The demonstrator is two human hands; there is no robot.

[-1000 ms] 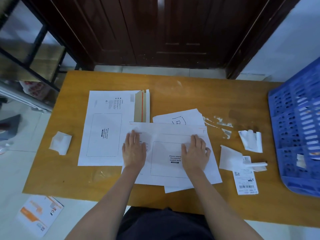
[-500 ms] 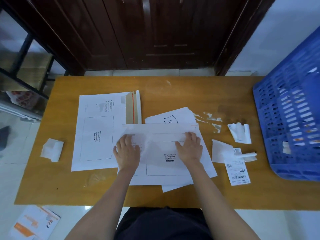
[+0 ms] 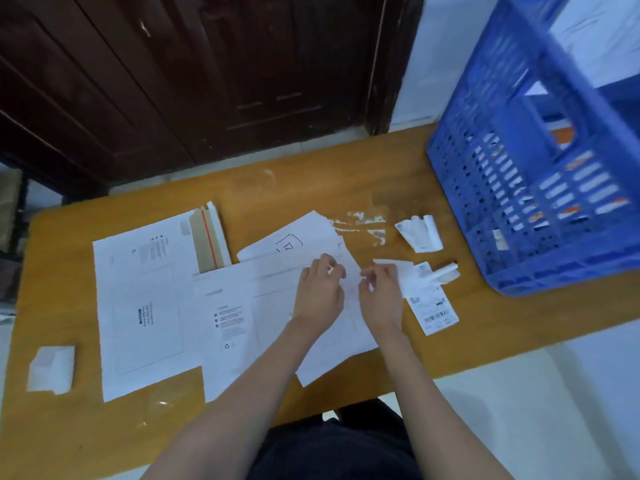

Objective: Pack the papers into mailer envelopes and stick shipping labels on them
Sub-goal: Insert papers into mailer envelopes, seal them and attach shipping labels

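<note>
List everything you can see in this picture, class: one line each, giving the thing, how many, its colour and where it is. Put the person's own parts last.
table: 1, orange-brown wood, under everything
mailer envelope: 1, white, left, flap open
second mailer envelope: 1, white, centre, under the hands
papers: a few sheets, white with handwriting, behind the centre mailer
shipping label: 1, white with barcode, right of the hands
backing scraps: several, white, near the crate
folded paper: 1, white, far left edge
crate: 1, blue plastic, right end
door: dark brown, behind the table
left hand: fingers curled, pinching something small and white
right hand: fingers curled, pinching a white strip
</note>
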